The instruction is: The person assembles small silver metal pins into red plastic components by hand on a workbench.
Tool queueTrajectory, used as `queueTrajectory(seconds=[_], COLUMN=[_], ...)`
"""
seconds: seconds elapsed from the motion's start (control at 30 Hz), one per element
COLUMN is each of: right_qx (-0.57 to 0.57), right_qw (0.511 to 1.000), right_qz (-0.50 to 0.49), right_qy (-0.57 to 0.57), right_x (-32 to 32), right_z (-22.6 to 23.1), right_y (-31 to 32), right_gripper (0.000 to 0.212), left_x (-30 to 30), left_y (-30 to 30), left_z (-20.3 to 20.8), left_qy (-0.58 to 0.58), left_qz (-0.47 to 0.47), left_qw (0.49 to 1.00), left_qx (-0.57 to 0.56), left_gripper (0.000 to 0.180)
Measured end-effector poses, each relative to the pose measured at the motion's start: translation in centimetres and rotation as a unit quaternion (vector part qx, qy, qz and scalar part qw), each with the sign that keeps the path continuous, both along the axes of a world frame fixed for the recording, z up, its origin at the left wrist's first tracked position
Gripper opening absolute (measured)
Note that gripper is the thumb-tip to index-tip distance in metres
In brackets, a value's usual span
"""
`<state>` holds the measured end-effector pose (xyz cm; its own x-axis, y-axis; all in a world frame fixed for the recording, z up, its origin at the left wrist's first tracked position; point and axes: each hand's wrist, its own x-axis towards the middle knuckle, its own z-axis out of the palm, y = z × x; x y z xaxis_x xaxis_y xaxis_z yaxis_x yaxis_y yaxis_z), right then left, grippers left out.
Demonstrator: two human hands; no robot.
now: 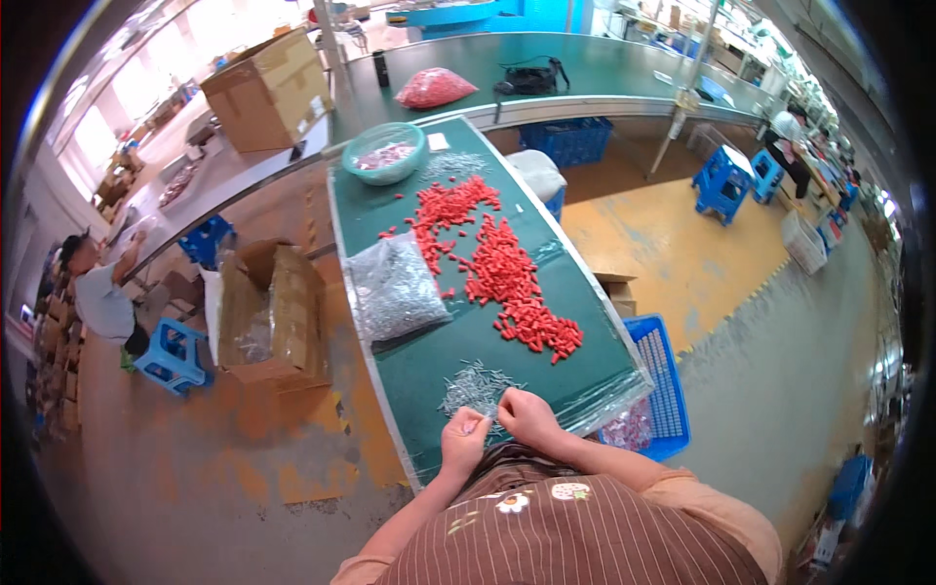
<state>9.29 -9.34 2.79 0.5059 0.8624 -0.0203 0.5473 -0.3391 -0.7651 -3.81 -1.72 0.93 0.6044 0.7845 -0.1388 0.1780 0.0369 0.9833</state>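
At the near edge of the green table my left hand [463, 443] is closed. A small bit of something pinkish shows between its fingers, too small to name. Close beside it on the right, my right hand [529, 417] is also closed, fingertips turned toward the left hand; what they pinch, if anything, is hidden. Just beyond both hands lies a loose pile of thin silvery screw-like pieces [475, 385]. Farther up the table spread heaps of short red plastic pieces [502, 263]. Left of them rests a clear bag [395, 288] full of small silvery parts.
A greenish bowl [384, 175] stands at the table's far left corner. Beside the right edge sits a blue crate [668, 390] with clear packets. An open cardboard box [273, 331] is on the floor at left. People sit at far left and far right.
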Motion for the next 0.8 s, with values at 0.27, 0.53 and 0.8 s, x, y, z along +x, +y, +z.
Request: queueTrajectory(seconds=[0.27, 0.53, 0.8], right_qx=[0.049, -0.032, -0.065], right_qw=[0.995, 0.995, 0.985], right_qz=[0.076, 0.084, 0.113], right_qy=[-0.030, 0.040, -0.113], right_x=[0.4, 2.1, 2.1], right_z=[1.6, -1.6, -4.6], right_y=[-0.3, 0.8, 4.5], right_gripper=[0.015, 0.016, 0.037], left_x=[1.6, 0.5, -2.9], left_y=[0.6, 2.4, 3.6], left_z=[0.5, -2.3, -1.4], left_qy=[0.042, 0.057, 0.229], left_qz=[-0.002, 0.028, 0.014], left_qw=[0.998, 0.994, 0.964], left_qx=[-0.046, -0.090, 0.133], left_gripper=[0.011, 0.009, 0.011])
